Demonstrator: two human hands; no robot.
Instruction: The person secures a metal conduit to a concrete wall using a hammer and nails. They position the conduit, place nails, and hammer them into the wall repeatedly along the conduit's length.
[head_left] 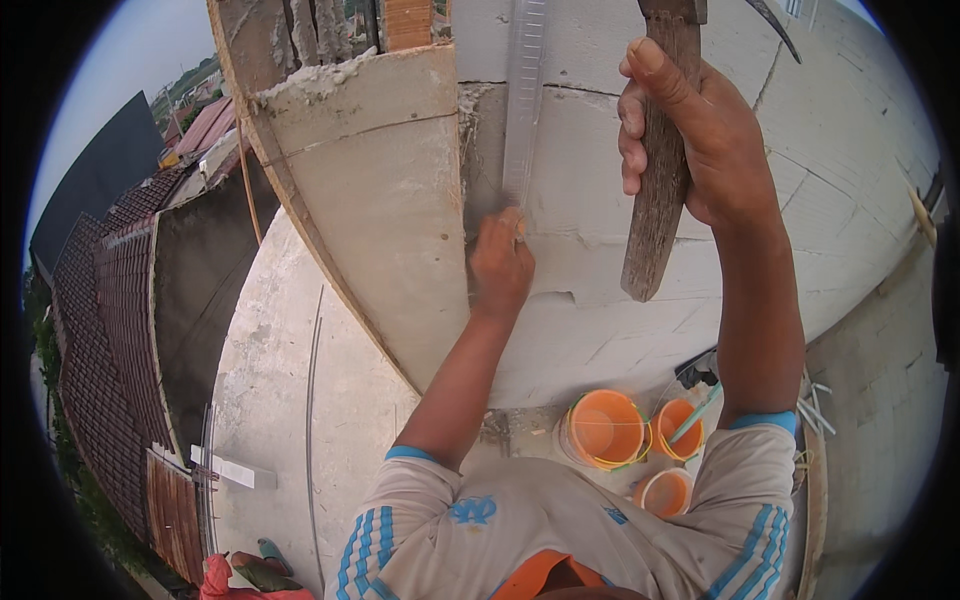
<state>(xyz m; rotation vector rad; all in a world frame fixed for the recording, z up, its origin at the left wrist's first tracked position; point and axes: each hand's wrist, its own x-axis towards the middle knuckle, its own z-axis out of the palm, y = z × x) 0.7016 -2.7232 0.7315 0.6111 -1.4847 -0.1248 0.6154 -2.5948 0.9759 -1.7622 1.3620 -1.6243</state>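
Observation:
My right hand (715, 140) is wrapped round the worn wooden handle of a hammer (655, 200), held up in front of the pale block wall (600, 170). The hammer's head is cut off by the top of the picture, with one curved, pointed end showing. Lower and to the left, my left hand (503, 262) is closed at the bottom end of a long, pale, slotted strip (524, 100). The strip runs upright along the wall, beside a grey board-faced column (365, 190). Whether my left fingers also pinch something small is hidden.
Orange buckets (605, 428) stand on the floor below, one with a stick in it. Wooden formwork (310, 255) edges the column. At lower left are a white block (235, 468), thin rods, and a person's red clothing (225, 580) and sandal. Tiled roofs (105, 330) lie beyond the ledge.

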